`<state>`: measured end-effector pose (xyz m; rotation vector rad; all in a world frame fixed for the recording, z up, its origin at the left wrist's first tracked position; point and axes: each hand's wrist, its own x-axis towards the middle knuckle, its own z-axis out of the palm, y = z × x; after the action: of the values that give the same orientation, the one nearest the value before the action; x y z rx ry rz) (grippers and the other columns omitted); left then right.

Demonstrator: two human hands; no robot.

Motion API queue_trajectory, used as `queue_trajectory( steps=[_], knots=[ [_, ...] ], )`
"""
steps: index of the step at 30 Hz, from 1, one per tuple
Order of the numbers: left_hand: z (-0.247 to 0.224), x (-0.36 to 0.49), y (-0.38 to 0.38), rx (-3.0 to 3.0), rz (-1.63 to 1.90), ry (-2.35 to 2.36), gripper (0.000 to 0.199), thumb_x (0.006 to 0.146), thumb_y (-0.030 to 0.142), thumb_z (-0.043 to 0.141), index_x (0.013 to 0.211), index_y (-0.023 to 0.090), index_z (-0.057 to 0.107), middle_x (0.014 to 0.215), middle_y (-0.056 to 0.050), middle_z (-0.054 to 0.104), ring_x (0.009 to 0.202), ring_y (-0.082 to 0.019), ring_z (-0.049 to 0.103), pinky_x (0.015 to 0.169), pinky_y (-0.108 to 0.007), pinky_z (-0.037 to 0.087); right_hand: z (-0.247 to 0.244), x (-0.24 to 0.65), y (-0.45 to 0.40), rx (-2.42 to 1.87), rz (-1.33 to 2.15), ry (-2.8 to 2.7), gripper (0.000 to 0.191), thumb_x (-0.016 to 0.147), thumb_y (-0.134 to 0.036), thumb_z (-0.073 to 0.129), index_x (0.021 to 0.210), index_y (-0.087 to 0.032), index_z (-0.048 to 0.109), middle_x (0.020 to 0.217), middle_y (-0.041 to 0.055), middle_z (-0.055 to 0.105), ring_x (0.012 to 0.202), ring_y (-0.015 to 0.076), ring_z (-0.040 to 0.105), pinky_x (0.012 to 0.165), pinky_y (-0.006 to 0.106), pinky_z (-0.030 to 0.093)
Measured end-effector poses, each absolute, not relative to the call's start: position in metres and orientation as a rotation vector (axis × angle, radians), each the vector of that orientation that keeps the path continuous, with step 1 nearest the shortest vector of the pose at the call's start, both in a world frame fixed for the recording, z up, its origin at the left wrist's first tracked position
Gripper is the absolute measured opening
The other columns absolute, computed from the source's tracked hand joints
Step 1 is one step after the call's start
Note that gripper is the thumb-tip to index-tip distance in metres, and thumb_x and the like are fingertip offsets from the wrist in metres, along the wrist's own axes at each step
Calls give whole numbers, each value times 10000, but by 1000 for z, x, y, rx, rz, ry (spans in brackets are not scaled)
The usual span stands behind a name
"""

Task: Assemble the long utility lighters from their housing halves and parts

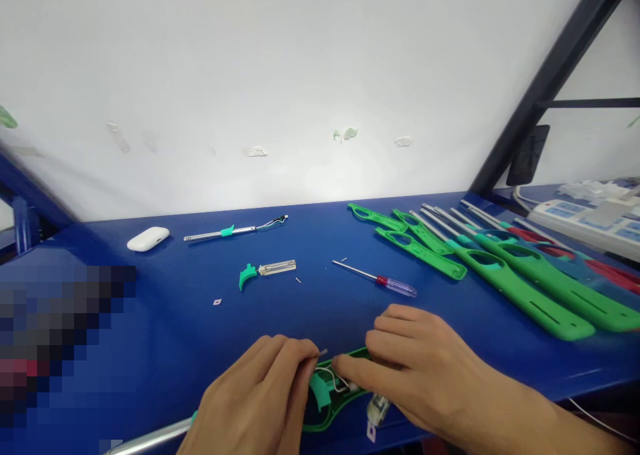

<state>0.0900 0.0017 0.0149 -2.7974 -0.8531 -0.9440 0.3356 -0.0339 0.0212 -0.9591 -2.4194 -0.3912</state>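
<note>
At the table's near edge, an opened green lighter shell (334,420) lies between my hands, with a teal trigger (321,392) and white wires (327,370) inside. My left hand (255,395) closes round its left end, where a metal tube (155,438) sticks out to the left. Over the right part, my right hand (425,362) grips the shell, its index finger pressing near the wires. A clear fuel tank (379,408) with a small pale tag (371,432) hangs out below my right hand. The fingers partly hide the inner parts.
Beyond my hands lie a screwdriver (397,286), a loose trigger with tank (277,267), small screws and a wired metal tube (207,236). Green half shells (425,255) and several long lighters (530,292) fill the right side. A white case (149,239) sits back left.
</note>
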Motion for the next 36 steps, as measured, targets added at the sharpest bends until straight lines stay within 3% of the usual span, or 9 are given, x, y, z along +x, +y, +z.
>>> queue_trajectory(
  steps=[4,10,17,19,21,23,26,29,36],
  knots=[
    [14,88,6,-2866,-992,-930,258,1093,112,430,1152,277,619,935,55,793,756,-142,798,674,-231,636,22,336,-33,-937,-399,-2439,371,1135,-73,479,1197,-264,791,660,-64,498,553,144,380,571,317,291],
    [14,93,5,-2905,-1077,-954,275,1072,122,457,1087,290,674,905,60,783,742,-133,787,670,-217,625,20,337,-30,-880,-331,-2486,294,1157,-113,499,1211,-205,773,694,-62,566,599,143,430,582,324,304],
    [12,93,4,-2927,-1035,-926,275,1050,101,478,1089,271,690,911,41,769,768,-153,764,709,-257,643,21,340,-35,-967,-213,-2492,346,1135,-84,444,1179,-239,751,709,-55,576,603,155,481,607,313,371],
    [9,94,4,-2909,-1069,-904,278,1045,87,476,1090,256,693,895,28,761,754,-158,750,709,-268,643,24,344,-40,-1089,-82,-2417,310,1087,-108,501,1239,-285,705,811,-44,660,703,157,608,713,292,466],
    [8,96,5,-2911,-1055,-903,290,1040,75,478,1103,252,700,903,15,757,763,-168,744,723,-282,646,27,348,-45,-1217,18,-2296,293,1049,-190,583,1317,-302,627,1028,-13,764,931,182,729,880,315,528],
    [8,97,4,-2930,-1013,-913,303,1034,68,480,1121,250,706,917,7,754,779,-180,738,724,-297,645,30,351,-48,-1301,89,-2226,283,1053,-251,606,1330,-290,571,1181,28,784,1094,217,755,972,358,541],
    [12,98,3,-2942,-988,-931,295,1033,68,475,1104,242,703,916,0,746,790,-196,729,713,-314,639,31,351,-47,-1372,252,-2251,108,1116,-238,534,1199,-291,580,1098,10,768,1035,207,765,1011,383,541],
    [16,99,4,-2989,-967,-976,261,1047,91,483,1011,239,695,880,5,729,757,-193,713,684,-309,623,28,348,-43,-1374,329,-2273,120,1140,-201,506,1138,-291,586,1055,-18,736,993,187,747,1048,390,519],
    [10,101,6,-3038,-990,-827,265,1063,52,476,1068,214,686,953,-9,752,811,-182,703,748,-295,621,19,345,-43,-1328,288,-2292,121,1159,-206,475,1143,-278,570,1023,-26,718,936,191,702,894,352,514]
  ],
)
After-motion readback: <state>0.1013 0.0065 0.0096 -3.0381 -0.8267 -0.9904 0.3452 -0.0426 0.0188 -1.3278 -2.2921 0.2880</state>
